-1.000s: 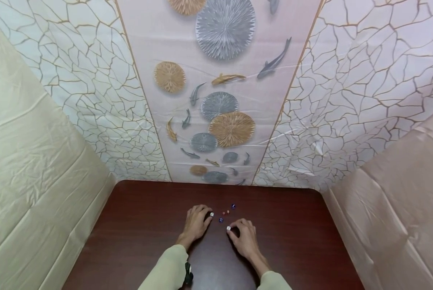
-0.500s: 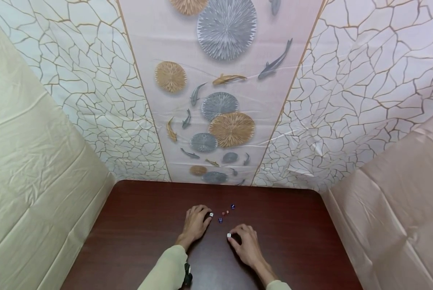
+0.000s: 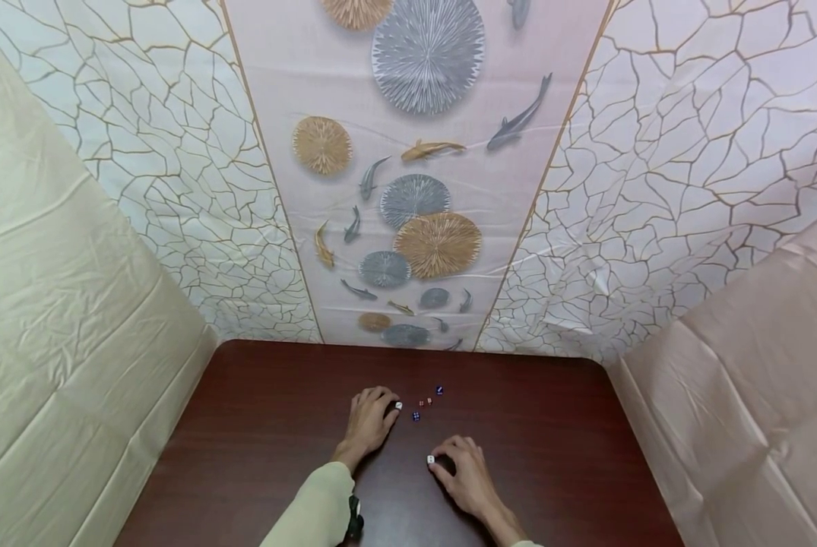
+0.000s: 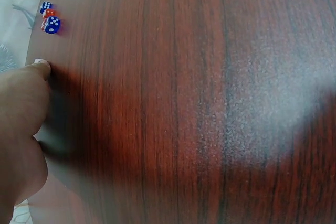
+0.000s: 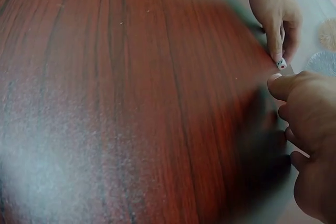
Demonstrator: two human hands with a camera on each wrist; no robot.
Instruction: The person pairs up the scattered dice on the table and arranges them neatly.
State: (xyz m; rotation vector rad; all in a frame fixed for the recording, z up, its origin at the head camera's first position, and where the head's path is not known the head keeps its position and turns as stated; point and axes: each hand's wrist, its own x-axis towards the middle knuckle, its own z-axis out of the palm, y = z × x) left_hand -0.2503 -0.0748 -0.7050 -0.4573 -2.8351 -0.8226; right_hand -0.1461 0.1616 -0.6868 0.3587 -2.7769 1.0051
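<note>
White dice (image 3: 398, 406) (image 3: 431, 460) in both hands (image 3: 368, 422) (image 3: 470, 477)

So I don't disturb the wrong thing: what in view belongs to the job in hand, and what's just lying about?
Belongs to the job:
first white die, pinched by left hand
second white die, pinched by right hand

Apparently just lying about:
nearer blue die
farther blue die
two red dice between them
</note>
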